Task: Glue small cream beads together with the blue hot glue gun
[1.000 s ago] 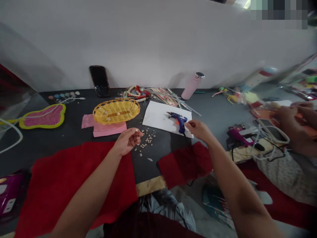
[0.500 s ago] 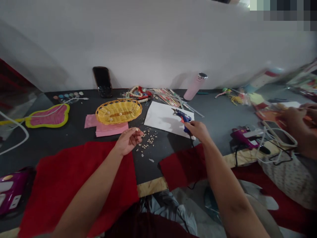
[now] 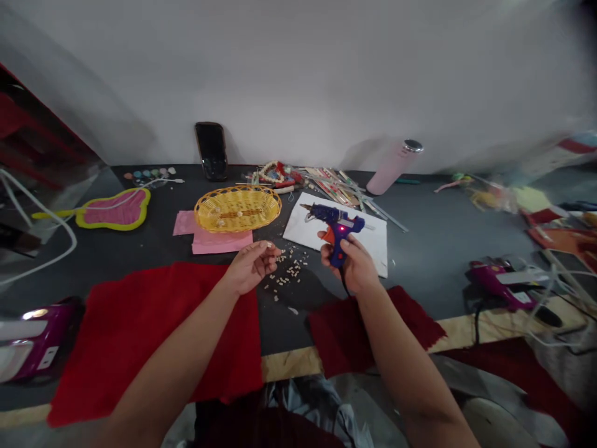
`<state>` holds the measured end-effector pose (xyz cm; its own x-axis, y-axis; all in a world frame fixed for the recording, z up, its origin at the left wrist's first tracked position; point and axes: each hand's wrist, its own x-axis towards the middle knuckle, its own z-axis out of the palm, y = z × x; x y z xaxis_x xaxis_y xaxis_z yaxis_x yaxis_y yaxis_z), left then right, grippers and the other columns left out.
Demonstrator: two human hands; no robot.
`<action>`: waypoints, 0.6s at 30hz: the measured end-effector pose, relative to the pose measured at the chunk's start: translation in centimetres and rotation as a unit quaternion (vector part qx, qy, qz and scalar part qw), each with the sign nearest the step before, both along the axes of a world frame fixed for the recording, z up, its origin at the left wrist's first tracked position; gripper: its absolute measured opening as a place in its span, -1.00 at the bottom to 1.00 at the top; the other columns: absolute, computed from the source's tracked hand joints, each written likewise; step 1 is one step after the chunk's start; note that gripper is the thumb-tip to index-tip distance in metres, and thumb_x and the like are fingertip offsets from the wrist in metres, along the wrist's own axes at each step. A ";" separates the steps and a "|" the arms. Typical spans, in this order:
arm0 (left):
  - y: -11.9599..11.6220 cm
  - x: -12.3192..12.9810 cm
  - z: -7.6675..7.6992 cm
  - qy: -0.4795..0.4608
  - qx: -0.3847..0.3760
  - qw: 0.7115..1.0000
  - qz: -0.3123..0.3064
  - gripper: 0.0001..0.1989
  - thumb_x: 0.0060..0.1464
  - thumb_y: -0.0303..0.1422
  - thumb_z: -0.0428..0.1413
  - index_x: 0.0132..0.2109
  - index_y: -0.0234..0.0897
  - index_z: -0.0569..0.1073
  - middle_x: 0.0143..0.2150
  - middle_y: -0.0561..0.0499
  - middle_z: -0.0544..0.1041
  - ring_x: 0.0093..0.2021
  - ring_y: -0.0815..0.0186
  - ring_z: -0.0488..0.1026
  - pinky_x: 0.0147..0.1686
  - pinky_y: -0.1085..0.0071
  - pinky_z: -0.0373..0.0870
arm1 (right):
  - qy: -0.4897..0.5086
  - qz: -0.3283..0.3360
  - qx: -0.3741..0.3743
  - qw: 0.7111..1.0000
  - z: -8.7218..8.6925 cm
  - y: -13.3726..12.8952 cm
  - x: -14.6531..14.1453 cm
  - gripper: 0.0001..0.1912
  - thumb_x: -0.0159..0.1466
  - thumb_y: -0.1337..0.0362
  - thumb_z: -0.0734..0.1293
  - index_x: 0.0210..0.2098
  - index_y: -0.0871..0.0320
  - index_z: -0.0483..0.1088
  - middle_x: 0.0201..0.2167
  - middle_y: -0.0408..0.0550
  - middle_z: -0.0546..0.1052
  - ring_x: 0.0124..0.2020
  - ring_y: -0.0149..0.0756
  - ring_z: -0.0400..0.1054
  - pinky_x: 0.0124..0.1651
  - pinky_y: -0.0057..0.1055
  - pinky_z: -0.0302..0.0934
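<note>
My right hand [image 3: 357,264] is wrapped round the handle of a blue glue gun [image 3: 336,218], fingers by its orange trigger. Its nozzle points left above a white board [image 3: 380,246], and a red light glows on its side. Fingertips together, my left hand [image 3: 252,267] pinches a small pale bead [image 3: 269,245]. Several similar small pale pieces [image 3: 293,269] lie scattered on the dark table just right of that hand. Behind it a yellow woven basket [image 3: 237,210], with a few small clear bits inside, rests partly on pink sheets [image 3: 221,242].
Red cloth [image 3: 163,323] lies under my left forearm, darker red cloth [image 3: 340,336] by my right. A phone [image 3: 211,150] leans on the wall near a pink bottle [image 3: 394,167]. Purple devices [image 3: 40,345] with cables flank both sides. Sticks [image 3: 333,185] lie behind the board.
My right hand has lifted the glue gun off the white board and turned it upright. My left hand keeps its pinch. The view has shifted right.
</note>
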<state>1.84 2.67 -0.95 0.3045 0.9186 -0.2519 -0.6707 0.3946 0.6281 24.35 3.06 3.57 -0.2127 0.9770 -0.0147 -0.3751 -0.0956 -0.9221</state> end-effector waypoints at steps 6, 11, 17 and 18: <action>0.0 0.4 0.4 0.009 0.001 1.000 0.016 -0.85 -0.01 -0.36 0.19 -0.29 -0.37 0.49 -0.28 -0.08 0.53 -0.43 0.48 0.38 -0.43 0.53 0.37 | -0.074 0.065 0.096 0.990 -2.6 -0.7 -0.5 -0.66 0.26 -0.03 0.18 -0.23 0.11 0.30 -0.63 -0.19 0.29 -0.64 -0.42 0.12 -0.59 -0.44 0.01; 0.0 0.4 0.6 -0.009 0.003 0.998 0.070 -0.85 -0.05 -0.37 0.22 -0.30 -0.36 0.49 -0.29 -0.06 0.53 -0.43 0.50 0.36 -0.44 0.54 0.36 | -0.166 0.124 0.145 0.968 -1.7 -1.5 -0.5 -0.63 0.28 -0.03 0.15 -0.23 0.16 0.29 -0.54 -0.13 0.31 -0.55 -0.41 0.16 -0.48 -0.42 0.07; 0.0 0.3 0.5 -0.004 -0.009 0.996 0.087 -0.86 -0.09 -0.39 0.25 -0.35 -0.36 0.49 -0.40 -0.03 0.53 -0.46 0.48 0.36 -0.44 0.53 0.37 | -0.208 0.153 0.161 0.952 -1.9 -1.6 -0.5 -0.65 0.31 0.01 0.12 -0.20 0.17 0.28 -0.53 -0.13 0.30 -0.53 -0.41 0.17 -0.44 -0.42 0.08; 0.0 0.3 0.5 -0.003 -0.010 0.996 0.087 -0.86 -0.10 -0.39 0.25 -0.35 -0.36 0.49 -0.40 -0.03 0.53 -0.46 0.48 0.37 -0.43 0.52 0.38 | -0.218 0.156 0.162 0.950 -2.1 -1.5 -0.5 -0.65 0.32 0.01 0.11 -0.21 0.17 0.28 -0.53 -0.13 0.30 -0.52 -0.41 0.16 -0.44 -0.42 0.07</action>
<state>2.17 2.66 -0.50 0.1429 0.9522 -0.2701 -0.7336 0.2851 0.6170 23.84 1.51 1.51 -0.5345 0.8363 0.1225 0.0493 0.1755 -0.9832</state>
